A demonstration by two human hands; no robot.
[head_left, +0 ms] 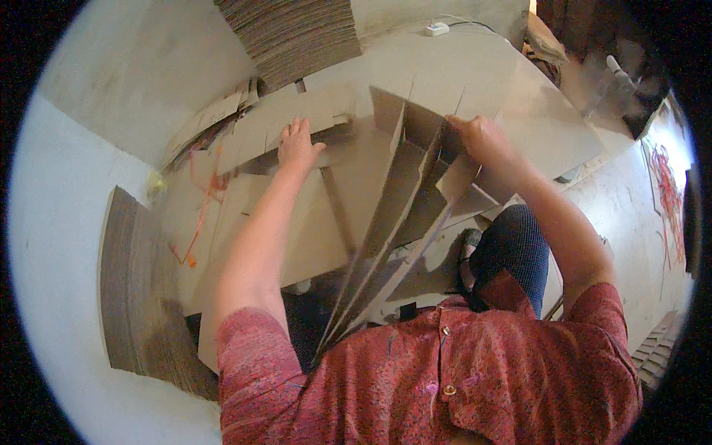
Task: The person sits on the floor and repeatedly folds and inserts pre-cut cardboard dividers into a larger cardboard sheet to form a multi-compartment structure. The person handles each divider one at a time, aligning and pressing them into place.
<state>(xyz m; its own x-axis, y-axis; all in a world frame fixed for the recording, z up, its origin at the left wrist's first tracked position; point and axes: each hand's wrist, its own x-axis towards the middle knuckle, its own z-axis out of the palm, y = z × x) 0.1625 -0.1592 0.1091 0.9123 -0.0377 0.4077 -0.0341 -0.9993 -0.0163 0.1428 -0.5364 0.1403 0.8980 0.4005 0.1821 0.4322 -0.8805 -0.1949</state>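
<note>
Long cardboard strips (380, 222) stand on edge in front of me, fanned apart and running toward my body. At their far end, other cardboard pieces (415, 119) cross them. My right hand (483, 141) is closed on the far upper end of one cardboard strip. My left hand (299, 148) lies with fingers stretched over a slotted cardboard piece (256, 132) on the left, its thumb apart. Whether it presses on that piece I cannot tell. Below the left hand is a flat cardboard sheet (311, 222).
Stacks of cardboard stand at the back (293, 33) and at the left wall (137, 289). Orange strapping (199, 222) lies left of my left arm. A white socket block (437, 29) with a cable sits on the far surface. Red strings (665, 193) hang at the far right.
</note>
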